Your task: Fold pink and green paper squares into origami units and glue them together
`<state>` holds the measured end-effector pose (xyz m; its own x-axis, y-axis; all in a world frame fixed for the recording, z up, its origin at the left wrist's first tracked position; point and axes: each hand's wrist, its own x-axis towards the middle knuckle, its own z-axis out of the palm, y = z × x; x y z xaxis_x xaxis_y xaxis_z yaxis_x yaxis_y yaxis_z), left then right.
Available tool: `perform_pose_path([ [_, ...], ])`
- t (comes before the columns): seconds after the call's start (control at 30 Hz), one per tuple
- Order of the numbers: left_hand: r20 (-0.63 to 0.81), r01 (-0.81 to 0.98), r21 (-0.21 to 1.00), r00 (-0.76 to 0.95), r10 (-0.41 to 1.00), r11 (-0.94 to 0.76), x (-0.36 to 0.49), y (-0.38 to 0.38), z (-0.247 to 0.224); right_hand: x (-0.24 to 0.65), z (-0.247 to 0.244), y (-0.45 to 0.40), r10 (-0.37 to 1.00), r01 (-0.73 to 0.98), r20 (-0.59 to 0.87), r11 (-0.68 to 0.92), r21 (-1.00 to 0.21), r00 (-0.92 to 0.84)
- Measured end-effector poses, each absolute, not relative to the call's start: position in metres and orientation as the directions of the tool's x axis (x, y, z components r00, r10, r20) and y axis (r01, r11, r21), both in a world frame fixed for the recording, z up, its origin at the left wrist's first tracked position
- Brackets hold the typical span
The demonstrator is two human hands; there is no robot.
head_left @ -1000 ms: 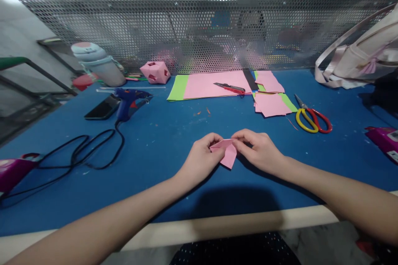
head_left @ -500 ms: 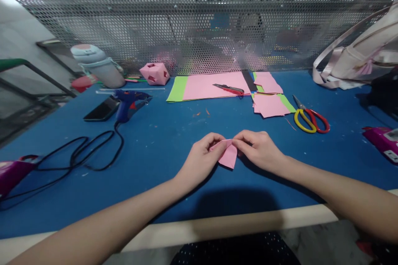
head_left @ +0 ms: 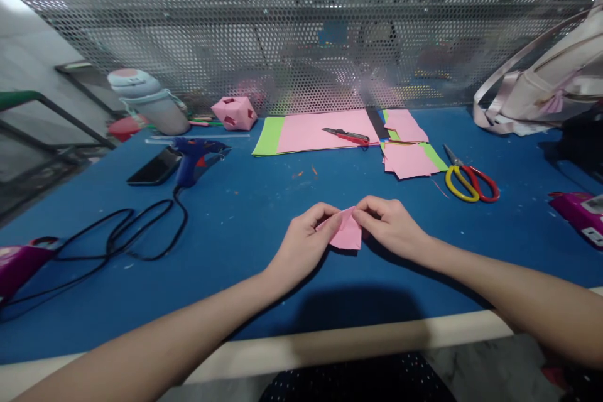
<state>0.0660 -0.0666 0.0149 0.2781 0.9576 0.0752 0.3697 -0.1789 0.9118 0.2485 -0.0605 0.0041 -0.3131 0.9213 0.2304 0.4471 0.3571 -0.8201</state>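
Observation:
A small piece of pink paper is held between my two hands, just above the blue table. My left hand pinches its left side between thumb and fingers. At the upper right corner, my right hand grips it the same way. The paper's lower edge hangs free toward me, and its left part is hidden behind my left fingers. Farther back lie a stack of pink paper squares, a large pink sheet and a red utility knife on that sheet.
Scissors with yellow and red handles lie to the right. On the left are a blue glue gun with its cord, a phone, a bottle and a folded pink paper shape. A perforated metal panel rises behind.
The pink paper has turned slightly between my fingers, so its lower corner has shifted right and its upper right corner stands higher. Both hands stay nearly in place.

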Motion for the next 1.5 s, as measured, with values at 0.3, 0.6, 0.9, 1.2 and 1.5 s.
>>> perform_pose_path([
  [0.3, 0.068, 0.347, 0.927, 0.225, 0.972, -0.145, 0.065, -0.066, 0.010, 0.251, 0.006, -0.060, 0.906, 0.471, 0.244, 0.392, -0.790, -0.345],
  [0.6, 0.122, 0.298, 0.940, 0.160, 0.980, -0.166, 0.066, -0.066, 0.008, 0.251, 0.003, -0.060, 0.890, 0.611, 0.251, 0.445, -0.655, -0.381],
  [0.9, 0.080, 0.323, 0.936, 0.196, 0.977, -0.141, 0.067, -0.064, 0.005, 0.248, -0.008, -0.058, 0.870, 0.721, 0.327, 0.490, -0.490, -0.369],
  [1.2, 0.098, 0.410, 0.896, 0.199, 0.975, -0.174, 0.067, -0.064, 0.004, 0.247, -0.003, -0.064, 0.832, 0.689, 0.347, 0.554, -0.467, -0.433],
  [1.5, -0.040, 0.135, 0.991, 0.286, 0.957, 0.001, 0.069, -0.060, 0.011, 0.253, 0.001, -0.053, 0.909, 0.602, 0.251, 0.409, -0.686, -0.333],
])
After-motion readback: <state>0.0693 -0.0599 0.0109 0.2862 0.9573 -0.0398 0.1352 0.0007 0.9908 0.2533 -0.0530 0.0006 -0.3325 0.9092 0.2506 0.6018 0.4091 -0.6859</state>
